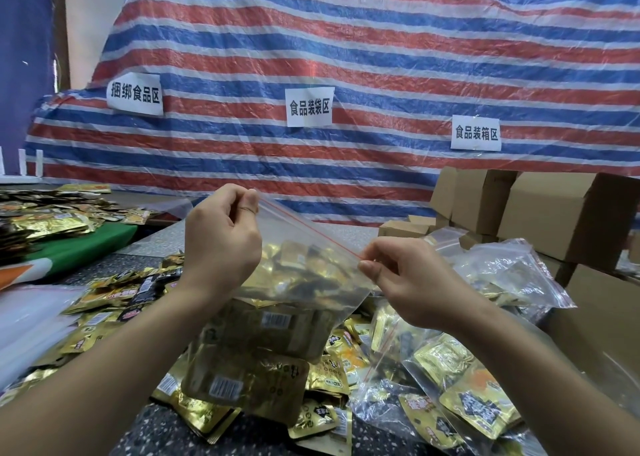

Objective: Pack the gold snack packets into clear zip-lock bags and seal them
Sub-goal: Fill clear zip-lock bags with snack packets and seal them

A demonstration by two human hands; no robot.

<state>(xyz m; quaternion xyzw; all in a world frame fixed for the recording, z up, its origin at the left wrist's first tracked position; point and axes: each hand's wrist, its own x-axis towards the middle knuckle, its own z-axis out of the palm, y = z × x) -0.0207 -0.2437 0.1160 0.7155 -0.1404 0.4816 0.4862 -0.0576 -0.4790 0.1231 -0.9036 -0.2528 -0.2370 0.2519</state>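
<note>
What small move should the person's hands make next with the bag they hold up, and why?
Probably run the fingers along the red zip strip to press it closed. The left hand and right hand each pinch one end of the strip, and the held bag already holds gold packets.

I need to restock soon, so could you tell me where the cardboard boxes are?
In the head view, the cardboard boxes are stacked at the right, behind the filled zip-lock bags, against the striped tarp.

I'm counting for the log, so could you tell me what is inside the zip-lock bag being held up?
Gold snack packets fill the lower part of the zip-lock bag; the left hand and overlapping packets hide the rest, so no count.
</note>
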